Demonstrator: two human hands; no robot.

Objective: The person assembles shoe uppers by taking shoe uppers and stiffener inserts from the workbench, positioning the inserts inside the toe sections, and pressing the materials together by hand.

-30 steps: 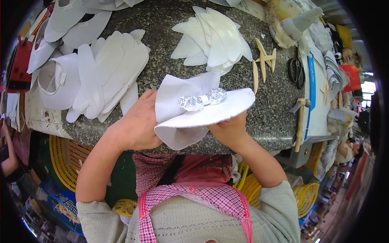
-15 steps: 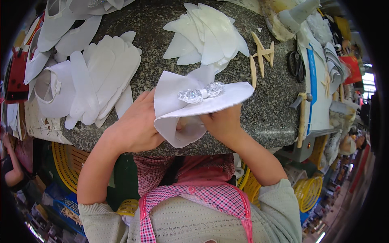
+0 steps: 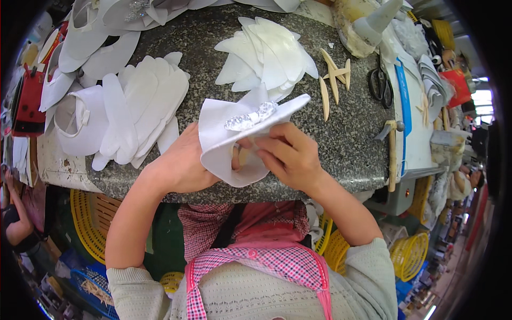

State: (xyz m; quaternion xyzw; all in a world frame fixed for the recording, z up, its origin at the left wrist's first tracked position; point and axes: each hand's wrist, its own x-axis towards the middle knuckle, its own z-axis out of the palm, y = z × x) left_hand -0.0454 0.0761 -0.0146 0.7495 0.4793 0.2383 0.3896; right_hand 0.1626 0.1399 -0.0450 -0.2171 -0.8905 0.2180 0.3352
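A white slipper piece (image 3: pixel 221 125), its upper curved round and joined to a flat sole-shaped part, carries a sparkling silver bow. My left hand (image 3: pixel 184 162) grips it from the left; some of the fingers show inside the rounded opening, the rest are hidden behind the material. My right hand (image 3: pixel 292 157) is bent closed at the right edge of the opening, below the flat part, its fingertips pressed to the piece. Just beyond lies a fanned stack of white pointed pieces (image 3: pixel 266 56). To the left rest a pile of long white insoles (image 3: pixel 154 101) and a finished-looking white upper (image 3: pixel 80 120).
Speckled stone worktop (image 3: pixel 341 144) underneath. On its right lie wooden sticks (image 3: pixel 333 80), black scissors (image 3: pixel 380 85) and a hammer (image 3: pixel 393 154). Further white uppers (image 3: pixel 114 50) with bows are heaped at far left. Yellow baskets (image 3: pixel 408 256) stand below the bench.
The slipper piece has tilted, its flat part swinging up at the right. My right hand has come out from beneath it, with bent fingers now showing at the opening.
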